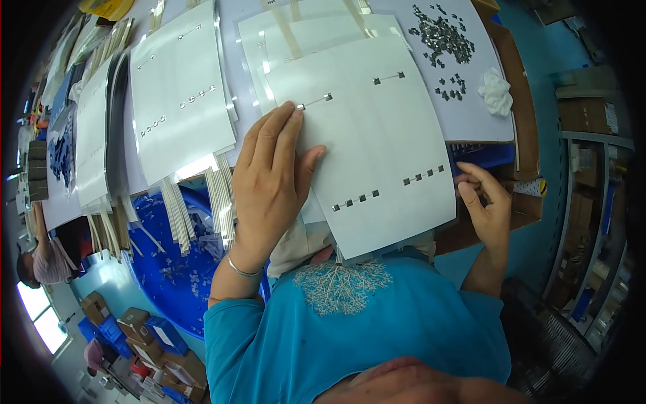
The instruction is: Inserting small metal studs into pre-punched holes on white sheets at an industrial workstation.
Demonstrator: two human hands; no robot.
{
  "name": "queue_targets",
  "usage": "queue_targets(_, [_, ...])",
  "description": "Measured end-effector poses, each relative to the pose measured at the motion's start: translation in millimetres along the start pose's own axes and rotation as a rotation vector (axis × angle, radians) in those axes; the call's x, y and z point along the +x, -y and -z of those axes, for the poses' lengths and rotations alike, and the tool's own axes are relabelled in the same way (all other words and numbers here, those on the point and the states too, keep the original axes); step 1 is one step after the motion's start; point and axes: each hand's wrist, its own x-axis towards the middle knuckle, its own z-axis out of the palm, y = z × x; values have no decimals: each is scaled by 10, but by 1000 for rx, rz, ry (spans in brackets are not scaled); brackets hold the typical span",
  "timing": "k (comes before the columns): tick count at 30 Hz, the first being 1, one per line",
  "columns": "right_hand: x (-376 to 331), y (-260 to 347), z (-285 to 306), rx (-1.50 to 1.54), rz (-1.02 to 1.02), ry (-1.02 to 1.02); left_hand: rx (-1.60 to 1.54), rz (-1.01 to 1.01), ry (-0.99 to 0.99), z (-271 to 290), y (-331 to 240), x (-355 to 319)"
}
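Note:
A white sheet [383, 145] leans across the table's near edge towards my body. Rows of small dark, shiny square pieces [355, 200] sit on it, joined by thin lines. My left hand [269, 172] lies on the sheet's left edge with fingers stretched out, their tips beside a metal square at the upper left. Its thumb is spread away, resting on the sheet. To the right of the sheet is my right hand [486, 202], fingers bent and thumb apart, close to a blue tray [494, 156]. Its fingertips are partly hard to make out, and nothing shows in it.
Loose dark metal pieces [444, 40] lie at the far right, near a white flower-shaped object [496, 93]. Stacked sheets [182, 94] with pale strips [176, 219] hanging down are on the left. Below them stands a large blue tub [168, 269]. Shelves [585, 222] are at right.

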Motion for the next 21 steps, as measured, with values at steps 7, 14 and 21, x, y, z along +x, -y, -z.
queue_targets(7, [-175,-121,102,182,-100,178,81,-9,40,21,-54,68])
queue_targets(14, [-218,-72,88,460,-124,214,138,-23,57,8,-19,-24])
queue_targets(21, [-317,-29,-2,792,-58,200,-183,241,85,470,-366,-596])
